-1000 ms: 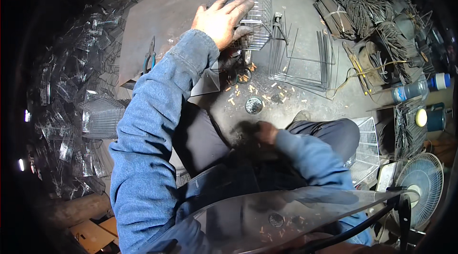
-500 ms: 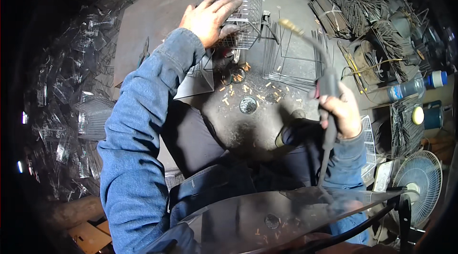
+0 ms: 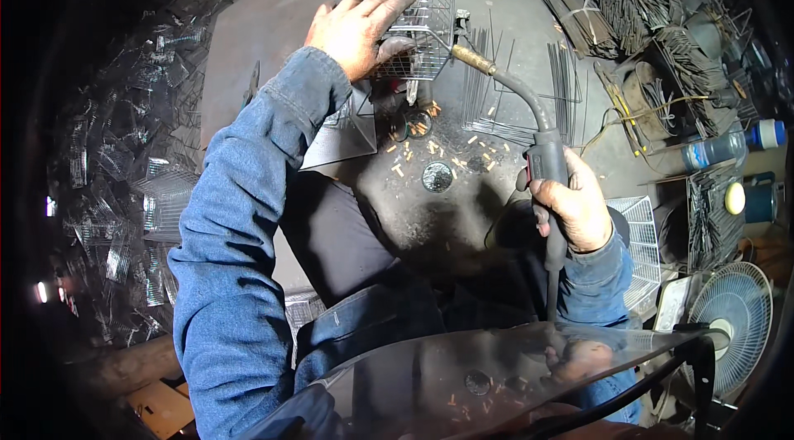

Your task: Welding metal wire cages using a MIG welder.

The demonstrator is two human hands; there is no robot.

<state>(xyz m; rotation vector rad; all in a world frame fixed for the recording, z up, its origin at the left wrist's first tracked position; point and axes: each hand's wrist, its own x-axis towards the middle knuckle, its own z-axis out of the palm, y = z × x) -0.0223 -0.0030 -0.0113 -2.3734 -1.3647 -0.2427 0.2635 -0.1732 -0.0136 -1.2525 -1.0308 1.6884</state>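
My left hand point(image 3: 357, 31) lies against the near left side of a wire basket point(image 3: 423, 6). Its fingers are stretched out over the mesh and its thumb stands apart, lower down. My right hand point(image 3: 579, 202) is wrapped round the dark handle of a welding torch point(image 3: 547, 160). The torch's curved neck runs up and left, and its brass-coloured nozzle point(image 3: 473, 59) ends at or very near the basket's lower right corner. Whether the tip touches the wire I cannot tell.
Loose wire rods point(image 3: 562, 93) lie right of the basket. Small stubs and a round cup point(image 3: 437, 177) are on the floor between my legs. Wire pieces pile up at left. A bottle point(image 3: 713, 152) and a fan point(image 3: 732, 316) stand at right; a dark visor point(image 3: 463, 382) crosses the lower view.
My right hand has brought the torch left, so its nozzle now reaches the basket's corner. My left hand has stayed on the basket.
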